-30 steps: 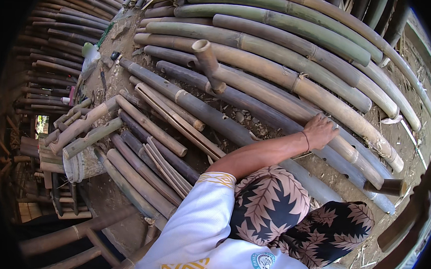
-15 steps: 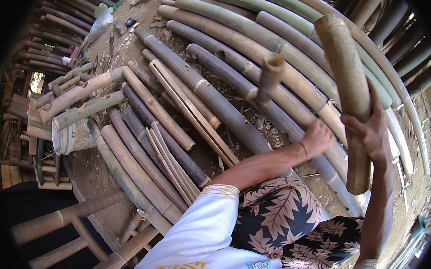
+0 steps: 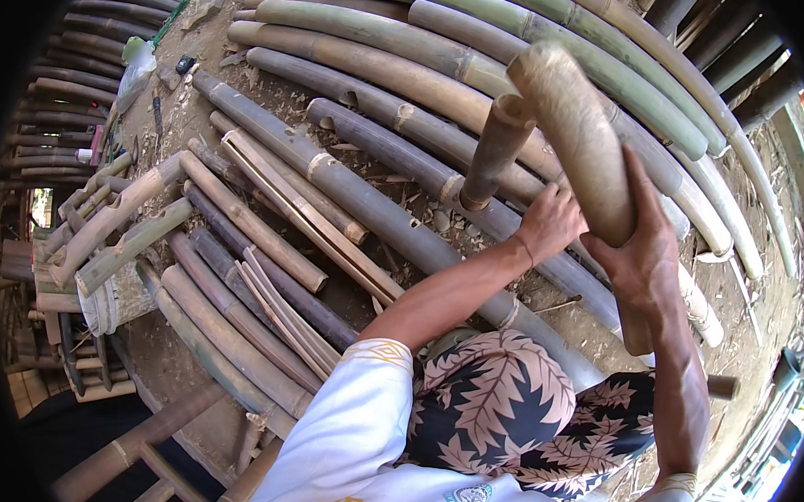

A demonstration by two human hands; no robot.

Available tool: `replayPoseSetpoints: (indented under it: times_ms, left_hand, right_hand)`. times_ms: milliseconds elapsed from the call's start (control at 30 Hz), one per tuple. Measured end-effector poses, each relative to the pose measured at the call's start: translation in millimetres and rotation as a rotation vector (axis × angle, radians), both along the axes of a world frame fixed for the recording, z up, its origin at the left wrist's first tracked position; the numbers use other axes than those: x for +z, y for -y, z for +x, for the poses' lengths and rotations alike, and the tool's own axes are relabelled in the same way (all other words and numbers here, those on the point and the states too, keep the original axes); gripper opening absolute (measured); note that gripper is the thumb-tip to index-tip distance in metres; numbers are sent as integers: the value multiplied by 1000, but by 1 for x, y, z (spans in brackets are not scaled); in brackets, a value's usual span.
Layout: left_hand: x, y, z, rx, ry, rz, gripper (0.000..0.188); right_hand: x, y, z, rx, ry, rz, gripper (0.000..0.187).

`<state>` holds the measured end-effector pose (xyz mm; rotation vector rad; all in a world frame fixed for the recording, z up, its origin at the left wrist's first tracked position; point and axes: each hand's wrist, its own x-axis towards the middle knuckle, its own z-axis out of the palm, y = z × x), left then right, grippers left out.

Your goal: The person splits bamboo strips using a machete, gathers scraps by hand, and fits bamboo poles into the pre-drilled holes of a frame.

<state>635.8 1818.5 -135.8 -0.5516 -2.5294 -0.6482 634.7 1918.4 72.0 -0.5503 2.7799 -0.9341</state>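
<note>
Bamboo length (image 3: 576,137), thick, round and tan, clamped in the right hand (image 3: 643,250)

The fingers of the right hand are wrapped around the bamboo length, thumb on the near side, and hold it tilted. Its blurred upper end leans up and to the left of those fingers; its lower end shows below them, partly behind the forearm. Just left of it, the left hand (image 3: 549,218) has its fingers curled above brown bamboo poles; whether they grip one, I cannot tell. A dark thin wristband (image 3: 523,250) circles that wrist.

Just beyond the left hand's fingers, to their left, stands a brown, open-topped bamboo tube (image 3: 496,156), slightly tilted. Farther left of them runs a long dark-grey bamboo pole (image 3: 360,185) with holes cut in it, then a tan split bamboo piece (image 3: 308,214) and a bundle of thin pale strips (image 3: 281,304). Beyond the fingers of both hands, curved green bamboo poles (image 3: 672,120) lie side by side. A short brown tube end (image 3: 722,387) pokes out below the right hand's fingers, right of the forearm.

Nearer the body than either hand's fingers are black trousers with pink leaves (image 3: 495,392) and a white shirt with yellow patterning (image 3: 347,430). Well to the left of the fingers, notched bamboo pieces (image 3: 134,246) sit above a whitish bucket (image 3: 117,304).
</note>
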Motion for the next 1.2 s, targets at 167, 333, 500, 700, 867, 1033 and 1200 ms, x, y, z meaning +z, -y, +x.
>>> replayPoseSetpoints:
  times_ms: [167,333,500,700,867,1033,1200]
  left_hand:
    - [-10,-3,5,18,85,-192,9]
    - [-23,-3,4,26,-106,-21,8]
    - [-15,2,5,26,-47,-199,8]
    - [-19,-2,0,22,-99,-3,7]
    - [-19,-1,8,63,-76,-214,8]
    - [-18,-3,-1,59,-179,-30,11]
    - [-16,-6,-1,33,50,-210,14]
  right_hand:
    - [22,18,-20,-197,-178,-389,100]
    - [-25,12,-9,59,-148,88,96]
    - [7,17,-24,-152,-103,-93,92]
    - [-17,9,-16,90,-45,196,96]
    - [2,14,-26,-138,-200,-142,95]
    - [-20,-1,-20,109,-79,314,97]
    - [-13,5,-27,-184,-366,-68,98]
